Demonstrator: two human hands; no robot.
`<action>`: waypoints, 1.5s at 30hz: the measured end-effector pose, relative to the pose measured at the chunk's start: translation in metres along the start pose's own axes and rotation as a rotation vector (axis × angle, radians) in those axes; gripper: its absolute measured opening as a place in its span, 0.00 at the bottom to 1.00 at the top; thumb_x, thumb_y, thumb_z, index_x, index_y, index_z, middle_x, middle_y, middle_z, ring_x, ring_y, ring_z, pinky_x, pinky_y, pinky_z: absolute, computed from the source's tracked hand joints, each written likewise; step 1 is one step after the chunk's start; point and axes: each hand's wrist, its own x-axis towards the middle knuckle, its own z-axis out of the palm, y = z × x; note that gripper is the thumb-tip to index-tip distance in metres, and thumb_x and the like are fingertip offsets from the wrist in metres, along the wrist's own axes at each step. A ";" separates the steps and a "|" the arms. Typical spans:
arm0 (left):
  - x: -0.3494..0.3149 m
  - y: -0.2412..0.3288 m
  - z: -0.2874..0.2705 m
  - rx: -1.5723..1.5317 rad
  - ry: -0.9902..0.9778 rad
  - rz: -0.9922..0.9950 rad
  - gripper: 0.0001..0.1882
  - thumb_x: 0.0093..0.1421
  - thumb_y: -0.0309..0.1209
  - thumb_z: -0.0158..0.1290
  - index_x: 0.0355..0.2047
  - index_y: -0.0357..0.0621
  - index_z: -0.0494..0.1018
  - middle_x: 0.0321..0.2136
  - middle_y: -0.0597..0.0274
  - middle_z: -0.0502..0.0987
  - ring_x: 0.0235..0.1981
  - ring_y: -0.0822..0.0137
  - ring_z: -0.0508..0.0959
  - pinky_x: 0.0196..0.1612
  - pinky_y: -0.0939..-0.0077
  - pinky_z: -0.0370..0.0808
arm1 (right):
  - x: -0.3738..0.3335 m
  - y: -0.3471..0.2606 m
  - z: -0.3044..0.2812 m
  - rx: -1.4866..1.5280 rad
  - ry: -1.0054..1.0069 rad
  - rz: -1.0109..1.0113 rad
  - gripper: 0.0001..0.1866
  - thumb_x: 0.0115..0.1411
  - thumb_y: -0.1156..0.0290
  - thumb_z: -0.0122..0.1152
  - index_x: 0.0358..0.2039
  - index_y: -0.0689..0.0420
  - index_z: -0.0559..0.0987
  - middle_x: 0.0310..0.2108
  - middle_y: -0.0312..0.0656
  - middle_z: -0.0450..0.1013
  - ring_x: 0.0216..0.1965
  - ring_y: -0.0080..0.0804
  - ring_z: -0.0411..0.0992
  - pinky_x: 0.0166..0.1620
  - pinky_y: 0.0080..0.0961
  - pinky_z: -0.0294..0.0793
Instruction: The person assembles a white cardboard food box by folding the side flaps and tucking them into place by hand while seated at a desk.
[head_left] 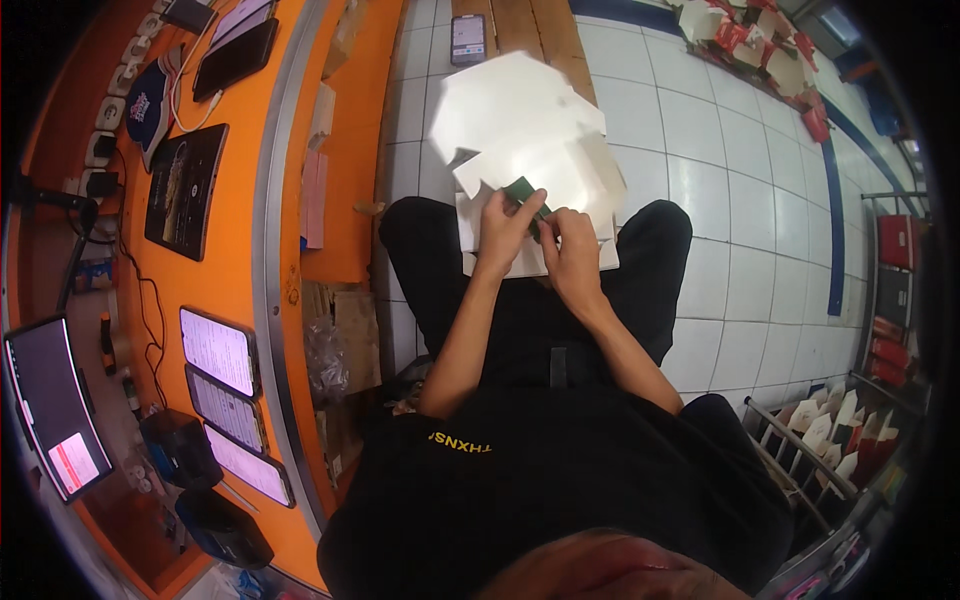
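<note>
A white cardboard sheet (500,105) with cut flaps, like an unfolded box, lies across my lap and over the end of a wooden bench. Both my hands meet above its near part. Between them is a small dark green strip (521,190), whose exact kind I cannot make out. My left hand (505,228) pinches the strip's upper end between thumb and fingers. At the strip's lower end my right hand (572,250) has its fingers closed on it. The palms and part of the strip are hidden.
A phone (468,40) rests on the wooden bench (538,35) ahead. On my left, an orange counter (230,280) bears several phones, a tablet (187,192) and a cap (150,112). Folded cartons (760,45) lie on the tiled floor at far right. A metal rack (800,455) holds more cartons.
</note>
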 end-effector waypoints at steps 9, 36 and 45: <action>0.026 -0.009 -0.051 -0.149 0.201 -0.081 0.31 0.72 0.52 0.51 0.59 0.35 0.73 0.50 0.53 0.78 0.47 0.59 0.81 0.50 0.61 0.81 | -0.008 0.020 0.009 0.159 -0.326 0.338 0.10 0.61 0.76 0.63 0.42 0.61 0.74 0.31 0.51 0.78 0.34 0.53 0.78 0.40 0.47 0.75; 0.000 -0.024 -0.029 0.642 0.441 0.238 0.13 0.60 0.34 0.62 0.41 0.37 0.81 0.31 0.53 0.85 0.34 0.58 0.85 0.41 0.65 0.79 | 0.070 0.120 -0.020 -0.436 0.163 0.192 0.23 0.65 0.59 0.63 0.54 0.61 0.77 0.45 0.54 0.76 0.44 0.47 0.75 0.47 0.39 0.74; 0.003 -0.007 0.033 0.797 0.049 0.376 0.17 0.57 0.36 0.63 0.42 0.39 0.79 0.33 0.50 0.82 0.35 0.49 0.82 0.40 0.57 0.78 | 0.078 0.125 -0.031 0.093 -0.062 0.424 0.19 0.64 0.58 0.64 0.40 0.64 0.82 0.26 0.49 0.80 0.29 0.39 0.79 0.37 0.35 0.77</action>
